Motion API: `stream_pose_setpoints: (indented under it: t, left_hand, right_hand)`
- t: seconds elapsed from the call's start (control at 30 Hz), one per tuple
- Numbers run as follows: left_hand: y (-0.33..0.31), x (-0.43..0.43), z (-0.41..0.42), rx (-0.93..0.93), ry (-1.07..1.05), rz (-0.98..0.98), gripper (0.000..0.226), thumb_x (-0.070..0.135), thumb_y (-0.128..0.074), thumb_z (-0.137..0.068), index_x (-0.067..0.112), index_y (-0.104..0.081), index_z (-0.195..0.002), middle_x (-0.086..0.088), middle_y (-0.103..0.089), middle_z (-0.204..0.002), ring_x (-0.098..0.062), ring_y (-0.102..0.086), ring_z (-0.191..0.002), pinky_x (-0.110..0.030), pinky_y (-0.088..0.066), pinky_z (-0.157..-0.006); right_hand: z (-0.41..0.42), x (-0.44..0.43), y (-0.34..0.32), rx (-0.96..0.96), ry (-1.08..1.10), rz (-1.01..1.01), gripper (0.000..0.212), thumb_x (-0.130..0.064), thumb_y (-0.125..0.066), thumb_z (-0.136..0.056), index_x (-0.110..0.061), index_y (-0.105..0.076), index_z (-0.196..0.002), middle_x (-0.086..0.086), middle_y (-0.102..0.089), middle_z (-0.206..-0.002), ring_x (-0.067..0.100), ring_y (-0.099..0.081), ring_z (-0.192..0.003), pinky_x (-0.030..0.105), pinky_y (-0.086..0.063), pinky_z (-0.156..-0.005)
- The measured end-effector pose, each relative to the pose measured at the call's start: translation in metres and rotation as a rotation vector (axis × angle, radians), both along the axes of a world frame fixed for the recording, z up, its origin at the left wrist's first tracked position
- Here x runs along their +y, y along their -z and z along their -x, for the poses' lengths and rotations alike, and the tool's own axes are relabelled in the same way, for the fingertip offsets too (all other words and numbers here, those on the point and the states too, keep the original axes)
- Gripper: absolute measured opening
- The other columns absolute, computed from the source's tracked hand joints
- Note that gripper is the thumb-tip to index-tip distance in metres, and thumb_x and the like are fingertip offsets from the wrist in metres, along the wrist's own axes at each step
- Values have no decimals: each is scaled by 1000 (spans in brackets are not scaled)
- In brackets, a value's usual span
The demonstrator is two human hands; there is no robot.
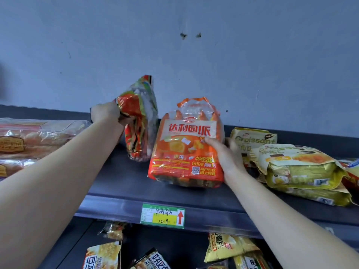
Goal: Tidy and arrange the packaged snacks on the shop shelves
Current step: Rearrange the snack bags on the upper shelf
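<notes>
On the top shelf (pixel 120 183), left hand (pixel 105 113) grips a red pack (pixel 139 121), right hand (pixel 225 152) clasps the orange pack (pixel 184 152).

Two bare forearms reach in from the bottom; no sleeves show; the left hand (pixel 105 113) and right hand (pixel 226 154) seem to wear no rings.

Both bare forearms reach up and forward. The left hand (pixel 105 113) is clenched, knuckles toward the camera, fingers apparently curled out of sight. The right hand (pixel 225 154) is cupped, thumb (pixel 210 141) pressed forward, the other fingers hidden behind.
</notes>
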State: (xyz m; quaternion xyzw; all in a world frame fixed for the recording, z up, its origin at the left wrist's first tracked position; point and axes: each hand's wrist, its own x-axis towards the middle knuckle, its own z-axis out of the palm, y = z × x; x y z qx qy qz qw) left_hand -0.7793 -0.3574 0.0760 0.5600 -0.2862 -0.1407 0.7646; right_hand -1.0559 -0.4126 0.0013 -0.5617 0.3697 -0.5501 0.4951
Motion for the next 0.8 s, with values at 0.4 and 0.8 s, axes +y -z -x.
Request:
stream_pose_setpoints:
  t: [0.4,0.8]
  left_hand:
    - [-14,45,29,-67,-54,311,27,23,-54,-96,18,-44,-72,-3,-54,-79,-31,-65,-88,-47,-60,-68]
    - [23,74,76,-593,-59,330,26,17,-53,-93,27,-44,-71,3,-53,-67,-19,-51,-67,-43,-47,-66]
  right_hand:
    - [-37,1,12,380,144,190,97,-78,-63,-58,-25,-38,-135,3,-53,-130,23,-59,-111,47,-52,-92]
    - [-66,57,-29,261,15,392,51,-63,-45,-91,-23,-71,-110,1,-70,-111,19,-62,-105,41,-48,-96]
